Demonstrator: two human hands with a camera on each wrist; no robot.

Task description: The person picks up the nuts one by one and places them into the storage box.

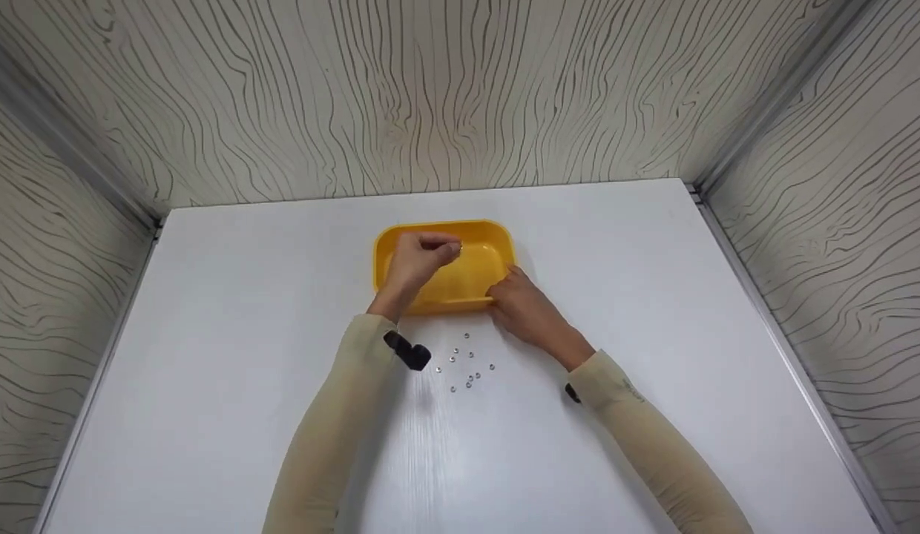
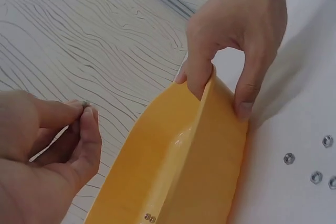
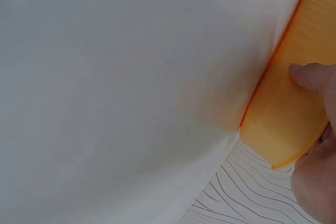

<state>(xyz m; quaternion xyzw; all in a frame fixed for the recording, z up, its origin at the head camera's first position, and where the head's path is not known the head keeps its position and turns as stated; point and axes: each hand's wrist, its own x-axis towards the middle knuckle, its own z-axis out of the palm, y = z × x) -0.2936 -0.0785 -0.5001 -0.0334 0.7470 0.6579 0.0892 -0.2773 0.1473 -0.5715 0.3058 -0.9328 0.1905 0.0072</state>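
Note:
A small metal nut point(image 2: 85, 104) is pinched between the thumb and fingertips of my left hand point(image 1: 417, 263), which is over the yellow plastic bin point(image 1: 445, 306). My right hand point(image 1: 530, 311) grips the bin's near right corner, its thumb point(image 3: 310, 75) against the outer wall and fingers over the rim. Inside the bin, a couple of small nuts point(image 2: 149, 217) show in the left wrist view. Several loose hex nuts point(image 2: 289, 158) lie scattered on the white table in front of the bin, between the two forearms.
The white tabletop point(image 1: 245, 311) is bounded by wood-patterned panels point(image 1: 430, 96) at the back and on both sides. Metal rails point(image 1: 794, 378) run along the side edges. A black wrist mount point(image 1: 408, 351) sits on the left sleeve, close over the table.

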